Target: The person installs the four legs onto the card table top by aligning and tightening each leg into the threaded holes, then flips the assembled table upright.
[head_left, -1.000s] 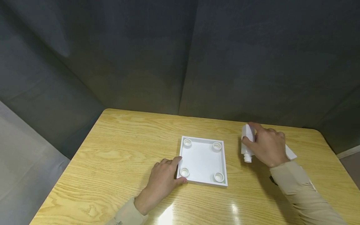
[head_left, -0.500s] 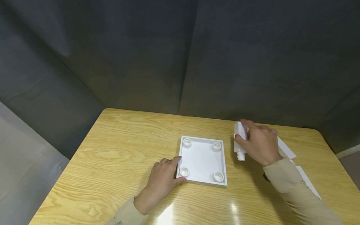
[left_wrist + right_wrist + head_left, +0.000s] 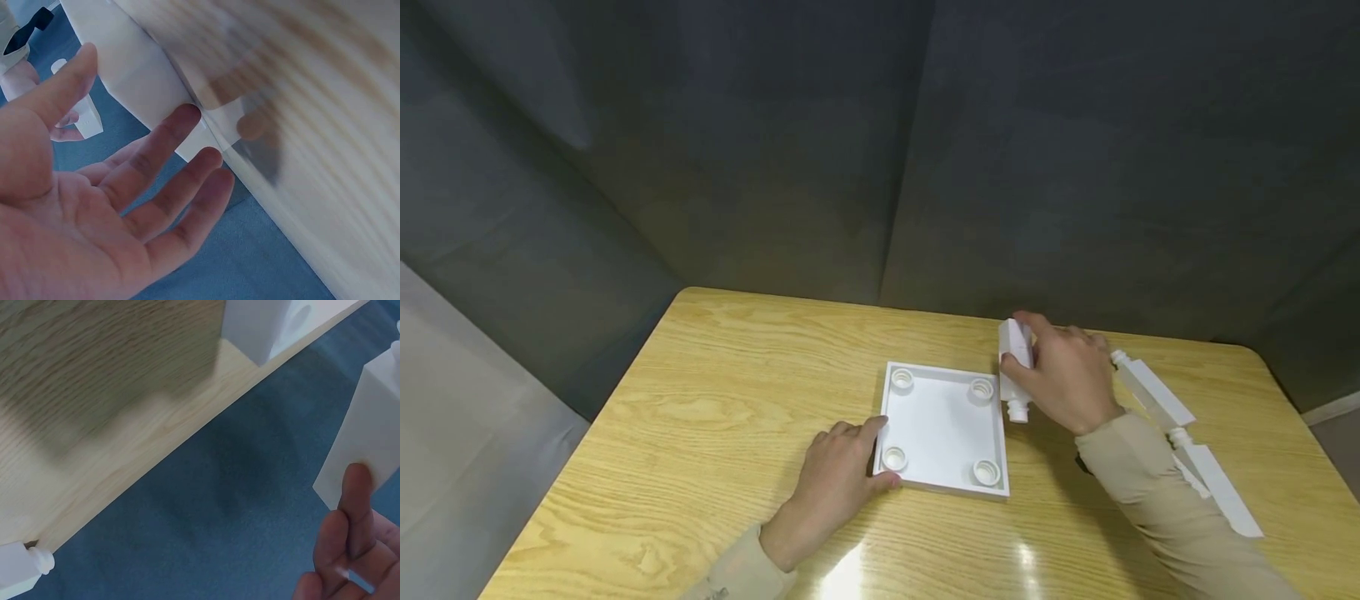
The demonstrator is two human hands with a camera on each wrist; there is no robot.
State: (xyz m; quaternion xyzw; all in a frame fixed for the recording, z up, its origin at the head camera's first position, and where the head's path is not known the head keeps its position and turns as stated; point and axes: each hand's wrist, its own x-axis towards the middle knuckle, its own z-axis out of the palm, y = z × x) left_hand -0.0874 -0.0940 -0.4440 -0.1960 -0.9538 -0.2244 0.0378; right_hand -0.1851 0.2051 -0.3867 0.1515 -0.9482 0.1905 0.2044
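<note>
A white square tabletop panel [image 3: 940, 429] lies with its rimmed side up, a round threaded socket in each corner. My left hand [image 3: 835, 471] is at its near left corner, thumb against the front edge and index finger along the left side. In the left wrist view, the fingers of that hand [image 3: 144, 194] are loosely extended beside the panel [image 3: 134, 65]. With thumb and fingers, my right hand [image 3: 1067, 379] grips a white square table leg [image 3: 1012, 337] by the panel's right edge. Its threaded end points down; the right wrist view shows its flat side [image 3: 359, 428].
Two more white legs [image 3: 1156, 393] [image 3: 1223, 492] lie on the wooden table [image 3: 737, 400] at the right. Another white piece [image 3: 1192, 479] is partly hidden by the right sleeve. A dark curtain [image 3: 775, 167] hangs behind the table's far edge.
My right hand has moved left with the leg, from over the right of the table to beside the panel, uncovering the other legs. My left hand has stayed at the panel's corner.
</note>
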